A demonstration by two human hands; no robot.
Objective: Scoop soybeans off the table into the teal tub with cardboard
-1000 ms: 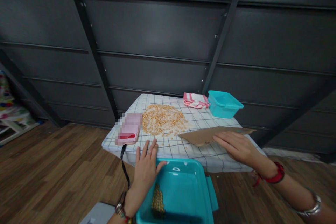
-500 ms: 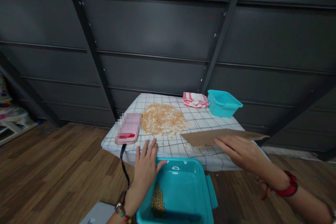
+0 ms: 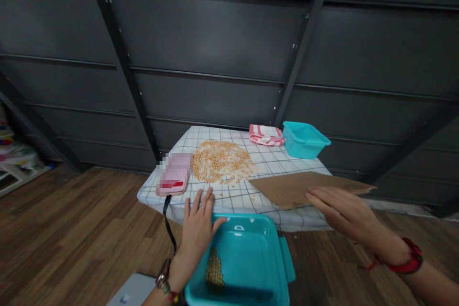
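My right hand (image 3: 342, 210) grips the near edge of a brown cardboard piece (image 3: 301, 186), held tilted over the right part of the cloth. My left hand (image 3: 199, 222) lies with fingers spread on the table edge, its thumb on the rim of a large teal tub (image 3: 247, 220). A cluster of small golden balls (image 3: 215, 270) sits at the tub's left side. To the left of the cardboard, a spread-out heap of golden balls mixed with whitish bits (image 3: 222, 160) lies on the cloth. A few loose balls are scattered near the cardboard's tip.
A checked white cloth (image 3: 233, 201) covers the table. A pink phone-like object (image 3: 179, 169), partly blurred, lies on the left with a black strap. At the back right are a folded red-and-white cloth (image 3: 266, 135) and a small turquoise basket (image 3: 304, 143). Behind stands a dark panelled wall (image 3: 208, 33).
My right hand and the cardboard have shifted a little to the right, and the cardboard shows more of its broad face. My left hand stays in place on the tub's rim.
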